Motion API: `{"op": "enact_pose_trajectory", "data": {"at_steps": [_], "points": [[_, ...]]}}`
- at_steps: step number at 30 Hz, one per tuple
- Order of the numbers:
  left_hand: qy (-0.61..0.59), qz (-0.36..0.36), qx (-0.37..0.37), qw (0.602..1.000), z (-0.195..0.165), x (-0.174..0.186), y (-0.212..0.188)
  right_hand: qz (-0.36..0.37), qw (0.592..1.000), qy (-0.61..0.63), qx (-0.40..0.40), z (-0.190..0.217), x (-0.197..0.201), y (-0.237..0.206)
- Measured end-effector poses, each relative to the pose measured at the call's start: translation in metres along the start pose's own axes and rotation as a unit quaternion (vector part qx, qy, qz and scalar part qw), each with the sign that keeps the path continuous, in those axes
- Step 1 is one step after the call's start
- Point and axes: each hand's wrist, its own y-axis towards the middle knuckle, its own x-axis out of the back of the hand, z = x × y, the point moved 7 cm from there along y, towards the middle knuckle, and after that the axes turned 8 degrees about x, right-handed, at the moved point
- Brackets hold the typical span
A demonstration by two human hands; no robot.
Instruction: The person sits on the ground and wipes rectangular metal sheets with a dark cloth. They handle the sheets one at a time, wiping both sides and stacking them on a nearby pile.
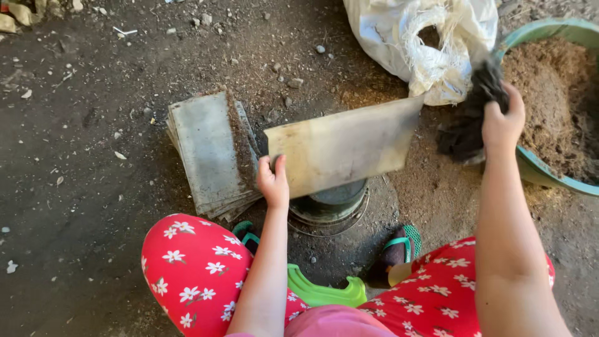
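The left hand (pixel 273 184) pinches the lower left corner of a flat rectangular sheet (pixel 344 146), thumb on the face that looks up at the camera, fingers hidden behind it. The sheet is pale, stained and yellowish, and it is lifted off the ground. Its long axis runs left to right and tilts: the left end at the hand sits lower, the right end rises toward a white sack (pixel 430 40). The upper right corner just overlaps the sack's lower edge in view; whether they touch I cannot tell.

Under the sheet stands a round metal tin (pixel 329 205) on the dirt ground (pixel 81 156), partly covered by the sheet's lower edge. To the left lies a stack (pixel 209 153) of similar grey sheets, flat on the ground, its long axis running away from the person, with a strip of brown soil along its right edge.

The right hand (pixel 502 122) is well apart from the left, raised at the rim of a green basin (pixel 538 171) filled with brown soil. Its fingers are closed around a dark rag (pixel 471 118), which hangs down below the hand, beside the basin's rim.

Below are knees in red flowered cloth, green sandals, and a green plastic stool (pixel 324 292).
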Motion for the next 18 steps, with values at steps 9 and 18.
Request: {"op": "enact_pose_trajectory", "data": {"at_steps": [9, 18], "points": [[-0.077, 0.075, -0.060, 0.992, -0.079, 0.001, -0.005, 0.232, 0.885, -0.159, 0.372, 0.330, -0.148, -0.088], [-0.160, 0.111, 0.027, 0.980, 0.003, -0.009, -0.006, 0.070, 0.927, -0.313, 0.194, 0.157, -0.101, -0.060]]}}
